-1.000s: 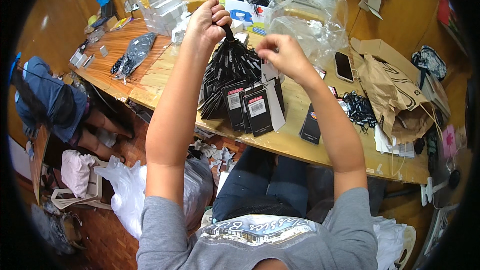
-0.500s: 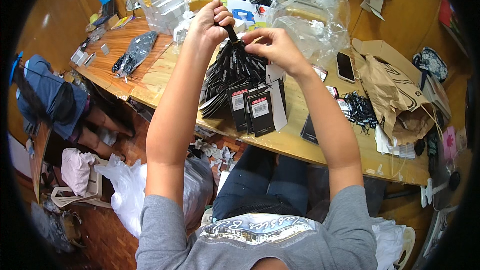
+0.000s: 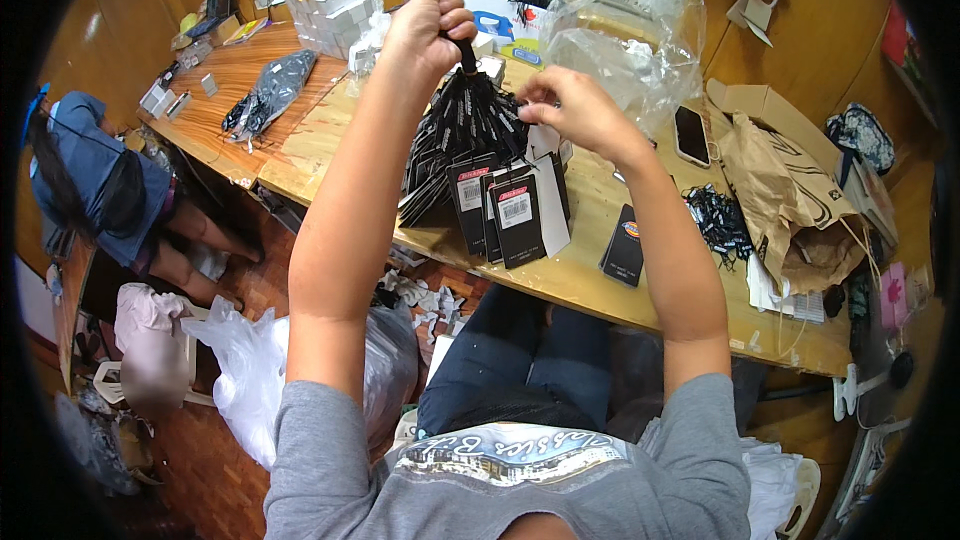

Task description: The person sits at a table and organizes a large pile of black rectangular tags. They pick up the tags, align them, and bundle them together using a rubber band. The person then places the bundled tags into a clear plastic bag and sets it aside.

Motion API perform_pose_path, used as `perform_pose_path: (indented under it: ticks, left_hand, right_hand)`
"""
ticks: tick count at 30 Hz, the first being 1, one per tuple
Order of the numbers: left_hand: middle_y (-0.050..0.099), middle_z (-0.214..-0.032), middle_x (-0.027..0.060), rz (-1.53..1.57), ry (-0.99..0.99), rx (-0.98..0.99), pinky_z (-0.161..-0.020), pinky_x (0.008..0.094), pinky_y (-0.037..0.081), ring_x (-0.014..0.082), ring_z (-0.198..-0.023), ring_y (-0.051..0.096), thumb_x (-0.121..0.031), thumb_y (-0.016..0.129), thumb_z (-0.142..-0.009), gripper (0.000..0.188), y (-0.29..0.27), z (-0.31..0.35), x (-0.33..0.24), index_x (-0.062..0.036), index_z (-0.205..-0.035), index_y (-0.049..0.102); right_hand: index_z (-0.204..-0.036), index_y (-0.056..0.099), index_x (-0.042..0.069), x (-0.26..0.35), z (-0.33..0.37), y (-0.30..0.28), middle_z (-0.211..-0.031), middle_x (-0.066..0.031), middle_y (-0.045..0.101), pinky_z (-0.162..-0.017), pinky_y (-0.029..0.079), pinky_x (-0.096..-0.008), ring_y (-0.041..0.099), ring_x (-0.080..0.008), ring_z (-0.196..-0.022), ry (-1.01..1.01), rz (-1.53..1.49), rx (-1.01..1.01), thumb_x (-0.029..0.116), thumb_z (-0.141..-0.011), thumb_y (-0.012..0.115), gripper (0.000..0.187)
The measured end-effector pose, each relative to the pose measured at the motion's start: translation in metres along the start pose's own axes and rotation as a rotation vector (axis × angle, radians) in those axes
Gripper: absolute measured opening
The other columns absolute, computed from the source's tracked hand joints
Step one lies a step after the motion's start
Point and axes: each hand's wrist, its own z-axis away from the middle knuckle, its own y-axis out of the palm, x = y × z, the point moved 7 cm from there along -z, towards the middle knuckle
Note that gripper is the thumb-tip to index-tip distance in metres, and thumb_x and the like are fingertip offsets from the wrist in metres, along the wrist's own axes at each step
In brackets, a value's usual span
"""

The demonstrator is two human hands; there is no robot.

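A thick bundle of black hang tags (image 3: 520,210) with black strings hangs over the table's front edge. My left hand (image 3: 432,28) is closed in a fist around the gathered strings at the top and holds them up. Beside the upper right of the bundle is my right hand (image 3: 578,112), its thumb and fingertips drawn together in a pinch. Whatever lies between those fingertips is too small to make out. A few black tags (image 3: 623,252) lie flat on the table by my right forearm.
Right of the bundle are a phone (image 3: 691,135), a heap of black strings (image 3: 718,223) and a brown paper bag (image 3: 785,190). Clear plastic bags (image 3: 640,50) and a box stand at the back. Another person (image 3: 110,180) bends at the far left.
My right hand has drawn away from the top of the strings, to the right and slightly down. My left hand has risen a little with its grip kept. The flat tags show more fully.
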Motion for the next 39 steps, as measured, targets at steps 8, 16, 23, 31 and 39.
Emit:
perform_pose_path:
  ticks: [8, 16, 23, 31, 39]
  left_hand:
    - [0.034, -0.057, -0.002, -0.455, 0.126, 0.128, -0.047, 0.0214, 0.029, 0.0085, -0.05, 0.032, -0.02, 0.046, -0.082, 0.016, 0.03, 0.012, 0.004, -0.0051, -0.08, 0.041]
    - [0.052, -0.101, 0.011, -0.981, 0.575, 0.15, -0.084, 0.0315, 0.032, 0.0181, -0.097, 0.045, -0.033, 0.051, -0.078, 0.053, 0.018, 0.047, -0.05, -0.0066, -0.117, 0.028]
    - [0.027, -0.123, 0.0194, -1.082, 0.429, 0.258, -0.095, 0.0339, 0.019, 0.0283, -0.115, 0.026, -0.045, 0.073, -0.045, 0.115, -0.033, 0.093, -0.013, -0.0145, -0.128, -0.001]
    - [0.032, -0.119, 0.0182, -0.843, 0.486, 0.273, -0.093, 0.0313, 0.024, 0.0243, -0.109, 0.035, -0.033, 0.075, -0.049, 0.105, -0.006, 0.098, -0.02, -0.0077, -0.127, 0.009]
    - [0.038, -0.117, 0.0165, -0.979, 0.579, 0.129, -0.09, 0.0389, 0.027, 0.0272, -0.108, 0.037, -0.063, 0.057, -0.054, 0.101, -0.04, 0.103, -0.054, -0.0122, -0.127, 0.009]
  right_hand:
    - [-0.087, 0.054, 0.001, 0.026, -0.024, 0.023, -0.083, -0.004, 0.056, -0.074, 0.036, -0.022, 0.049, -0.0093, -0.076, -0.052, -0.703, 0.036, 0.014, -0.077, 0.049, 0.017]
    - [-0.094, 0.054, 0.0, 0.031, -0.036, -0.026, -0.08, 0.0003, 0.057, -0.062, 0.039, -0.0167, 0.05, -0.0052, -0.068, -0.035, -0.937, -0.271, 0.008, -0.08, 0.045, 0.018]
    - [-0.096, 0.052, -0.001, 0.077, -0.064, -0.062, -0.074, 0.0002, 0.055, -0.056, 0.04, -0.0173, 0.048, -0.0042, -0.062, -0.25, -0.225, -0.199, 0.011, -0.08, 0.044, 0.021]
    - [-0.082, 0.058, -0.001, 0.106, -0.076, -0.103, -0.065, -0.0069, 0.057, -0.054, 0.04, -0.0268, 0.05, -0.0134, -0.056, -0.149, -0.039, -0.16, 0.013, -0.073, 0.045, 0.021]
    - [-0.081, 0.057, 0.002, 0.123, -0.085, -0.163, -0.064, -0.0037, 0.054, -0.041, 0.037, -0.0212, 0.048, -0.0092, -0.05, -0.201, -0.154, -0.286, 0.012, -0.075, 0.045, 0.016]
